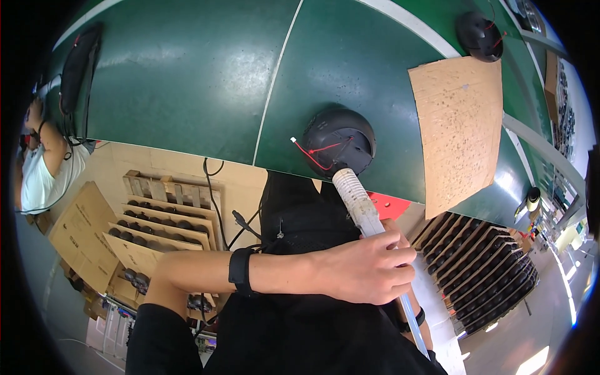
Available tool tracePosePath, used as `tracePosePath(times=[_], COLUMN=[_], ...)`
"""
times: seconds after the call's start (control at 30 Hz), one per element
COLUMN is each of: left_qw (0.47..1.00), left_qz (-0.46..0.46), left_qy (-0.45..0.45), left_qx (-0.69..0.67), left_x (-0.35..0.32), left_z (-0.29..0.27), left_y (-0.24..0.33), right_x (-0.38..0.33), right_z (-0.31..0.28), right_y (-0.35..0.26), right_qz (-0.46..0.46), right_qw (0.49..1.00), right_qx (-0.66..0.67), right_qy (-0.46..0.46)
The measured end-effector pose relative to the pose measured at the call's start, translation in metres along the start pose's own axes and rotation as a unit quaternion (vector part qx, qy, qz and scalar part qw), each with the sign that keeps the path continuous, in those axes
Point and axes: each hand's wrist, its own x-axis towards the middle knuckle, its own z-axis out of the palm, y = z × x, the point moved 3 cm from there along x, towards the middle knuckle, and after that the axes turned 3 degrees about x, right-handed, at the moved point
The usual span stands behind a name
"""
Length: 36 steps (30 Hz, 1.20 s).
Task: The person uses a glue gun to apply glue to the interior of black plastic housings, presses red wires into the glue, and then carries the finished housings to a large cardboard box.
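On the green table, close to its front edge, lies a round black plastic housing with thin red wires and a small white connector. A white glue gun with a ribbed, stained barrel points at the housing's near rim. My left hand reaches across my body, its fingers closed around the translucent glue stick at the gun's rear. Mostly covered by the left hand, my right hand is curled at the gun's body; its grip is largely hidden.
Brown cardboard lies to the right, with another black housing beyond it. A black bag-like item rests at far left near another person. Racks of round dark parts stand right; divided cartons stand lower left.
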Motion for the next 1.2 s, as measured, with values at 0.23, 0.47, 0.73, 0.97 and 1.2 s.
tracePosePath(times=[0.23, 0.47, 0.73, 0.97, 1.2], left_qw=[1.0, 0.995, 0.963, 0.946, 0.958], left_qz=[0.007, 0.021, -0.19, -0.18, -0.197], left_qy=[-0.015, -0.093, -0.123, -0.206, -0.192], left_qx=[-0.014, -0.039, 0.146, 0.172, 0.079], left_x=[-0.005, -0.011, -0.051, -0.069, -0.076], left_z=[-0.002, -0.014, -0.095, -0.084, -0.089], left_y=[-0.001, -0.004, -0.105, -0.134, -0.144], right_x=[0.004, 0.011, 0.0, 0.014, 0.025], right_z=[0.004, 0.006, 0.007, 0.009, 0.009], right_y=[-0.005, -0.02, 0.003, -0.003, -0.006], right_qz=[0.005, -0.016, -0.026, -0.034, -0.04], right_qw=[1.0, 1.0, 0.998, 0.998, 0.998], right_qx=[-0.007, -0.005, -0.064, -0.053, -0.051], right_qy=[0.001, -0.004, 0.004, -0.002, 0.0])
